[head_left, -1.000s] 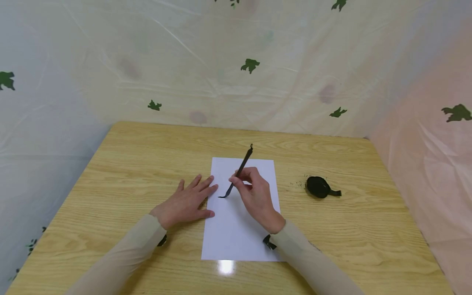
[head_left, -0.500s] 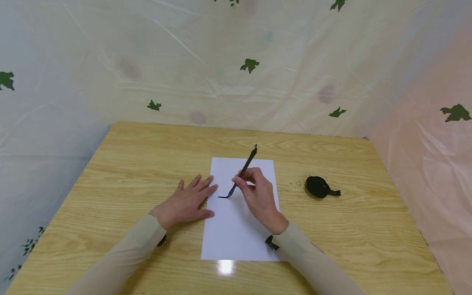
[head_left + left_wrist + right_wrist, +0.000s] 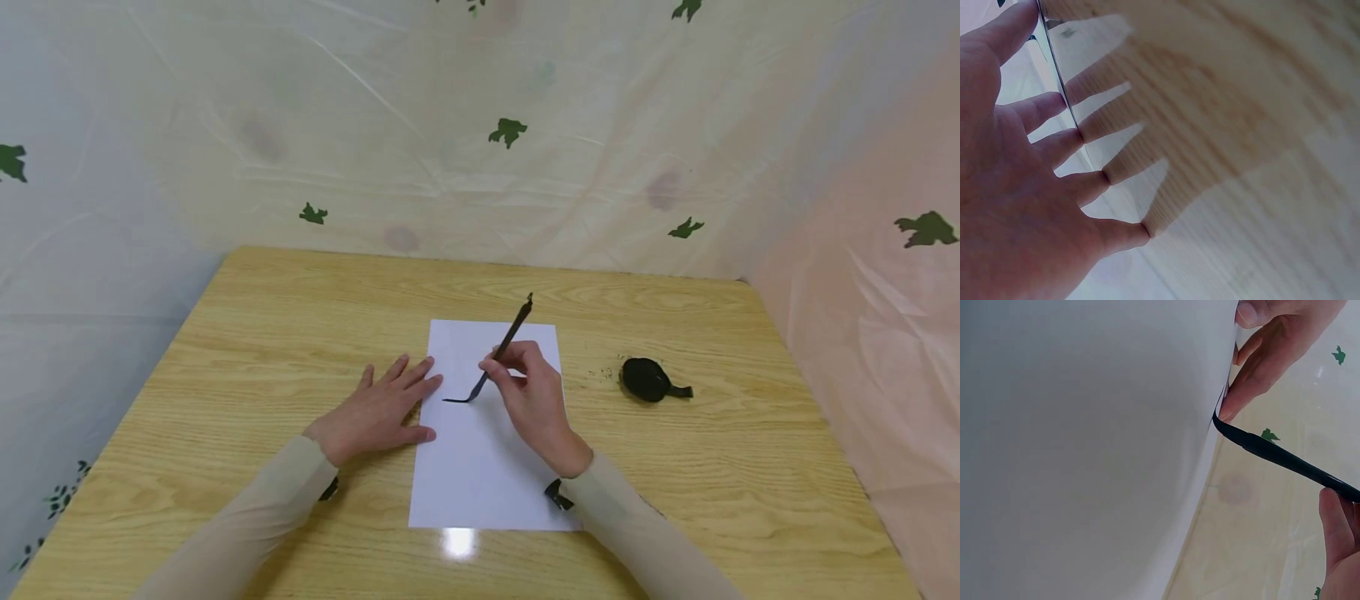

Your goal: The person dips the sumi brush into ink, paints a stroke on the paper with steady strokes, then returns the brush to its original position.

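A dark writing brush (image 3: 512, 333) is pinched between the thumb and fingers of my right hand (image 3: 534, 402). It leans to the upper right, and its bent tip touches a white sheet of paper (image 3: 480, 483). From the tip a short black line (image 3: 454, 401) runs left across the sheet. My left hand (image 3: 378, 415) lies spread, its fingertips on the paper's left edge. The left wrist view shows that hand (image 3: 1029, 181) with its fingers apart on the wood surface. In the right wrist view the brush (image 3: 1279, 455) slants from the right hand (image 3: 1341, 544) to the paper.
A small black ink dish (image 3: 646, 380) with a short handle stands right of the paper, with dark specks beside it. The wooden table (image 3: 315, 300) is bounded at the back and sides by a pale patterned curtain (image 3: 420, 125).
My right hand has slid a little to the right with the brush, and the black line has grown longer that way. The left hand has kept its place.
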Tool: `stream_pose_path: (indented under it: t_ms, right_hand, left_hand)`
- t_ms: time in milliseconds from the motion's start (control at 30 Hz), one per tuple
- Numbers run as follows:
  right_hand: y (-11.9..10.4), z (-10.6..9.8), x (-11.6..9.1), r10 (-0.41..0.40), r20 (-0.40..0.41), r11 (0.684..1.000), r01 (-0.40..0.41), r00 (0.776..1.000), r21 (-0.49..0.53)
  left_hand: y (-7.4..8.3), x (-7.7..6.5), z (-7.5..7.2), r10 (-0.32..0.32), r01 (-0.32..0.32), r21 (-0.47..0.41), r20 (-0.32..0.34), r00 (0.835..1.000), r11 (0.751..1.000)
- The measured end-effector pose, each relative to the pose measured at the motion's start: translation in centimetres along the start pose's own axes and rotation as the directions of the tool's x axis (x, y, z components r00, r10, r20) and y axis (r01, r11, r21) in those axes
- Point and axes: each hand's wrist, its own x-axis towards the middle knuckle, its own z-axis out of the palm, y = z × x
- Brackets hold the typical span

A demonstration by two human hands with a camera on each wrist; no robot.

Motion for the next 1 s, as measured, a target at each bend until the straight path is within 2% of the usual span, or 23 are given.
stream_pose_path:
  t_ms: [1000]
  right_hand:
    - [0.03,-0.96,-0.34,0.025,-0.026,0.999,-0.025,0.999,-0.022]
  left_hand:
    - [-0.11,0.02,0.13,0.003,-0.003,-0.013,0.006,1.000,1.000]
